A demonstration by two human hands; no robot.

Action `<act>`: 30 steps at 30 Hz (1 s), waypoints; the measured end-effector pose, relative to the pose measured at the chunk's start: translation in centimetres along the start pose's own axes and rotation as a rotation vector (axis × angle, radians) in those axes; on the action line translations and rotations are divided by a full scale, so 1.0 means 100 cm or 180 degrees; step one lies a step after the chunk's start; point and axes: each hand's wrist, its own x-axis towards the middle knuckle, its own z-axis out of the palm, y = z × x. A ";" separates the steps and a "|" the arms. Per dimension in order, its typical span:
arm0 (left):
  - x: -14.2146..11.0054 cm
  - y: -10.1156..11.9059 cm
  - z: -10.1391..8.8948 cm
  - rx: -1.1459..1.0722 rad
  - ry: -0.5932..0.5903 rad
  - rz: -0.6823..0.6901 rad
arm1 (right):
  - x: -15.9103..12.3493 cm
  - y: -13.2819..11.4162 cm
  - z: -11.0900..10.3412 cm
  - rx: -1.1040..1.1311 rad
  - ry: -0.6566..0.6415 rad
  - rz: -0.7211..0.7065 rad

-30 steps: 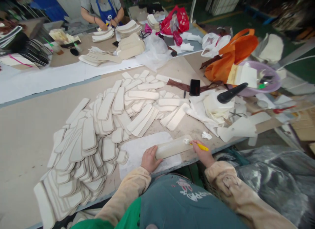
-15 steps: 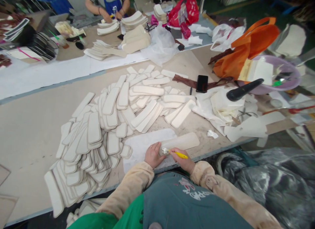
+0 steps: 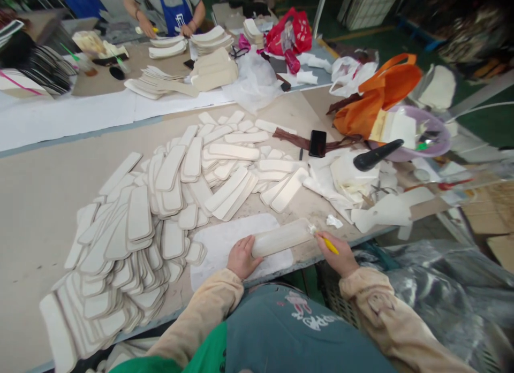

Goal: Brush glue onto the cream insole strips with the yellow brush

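Observation:
A long pale strip with rounded ends (image 3: 283, 237) lies on a white sheet (image 3: 217, 234) near the table's front edge. My left hand (image 3: 242, 257) rests on the strip's left end, fingers laid flat and thumb apart. My right hand (image 3: 338, 255) is closed round a small brush with a yellow handle (image 3: 331, 247). Its whitish bristles touch the strip's right end. Just beyond that end sits a crumpled white scrap (image 3: 334, 221).
Many pale strips (image 3: 138, 212) are heaped at left and centre. To the right are a phone (image 3: 317, 143), a white container with a black spout (image 3: 357, 169), an orange bag (image 3: 377, 103) and a purple basin (image 3: 436, 140). Across the table, a person in a blue apron (image 3: 176, 12) handles similar pieces.
My right hand has moved the brush rightward along the strip, from beside my left hand to the far right end. My left hand stays at the left end. The view has shifted slightly.

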 end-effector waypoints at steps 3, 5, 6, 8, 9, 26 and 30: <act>0.000 0.000 0.000 -0.0006 0.0001 0.0029 | -0.001 -0.011 0.006 -0.0907 -0.0065 -0.0315; 0.001 0.001 -0.001 -0.0008 -0.0003 0.0036 | -0.005 -0.028 0.019 -0.1312 -0.0370 -0.0456; 0.001 0.001 -0.001 -0.0011 -0.0007 0.0039 | -0.007 -0.038 0.026 -0.1399 -0.0545 -0.0537; 0.001 0.001 -0.001 -0.0032 -0.0005 0.0049 | -0.011 -0.060 0.042 -0.1299 -0.0846 -0.0760; 0.001 0.001 -0.001 -0.0046 0.0002 0.0056 | -0.013 -0.071 0.050 -0.1099 -0.0976 -0.0914; -0.005 -0.007 -0.001 -0.0413 0.0003 0.0167 | 0.004 -0.059 0.047 -0.1546 -0.0787 -0.0635; -0.005 -0.008 0.001 -0.0453 0.0098 0.0162 | -0.007 -0.098 0.071 -0.0022 -0.1262 -0.1022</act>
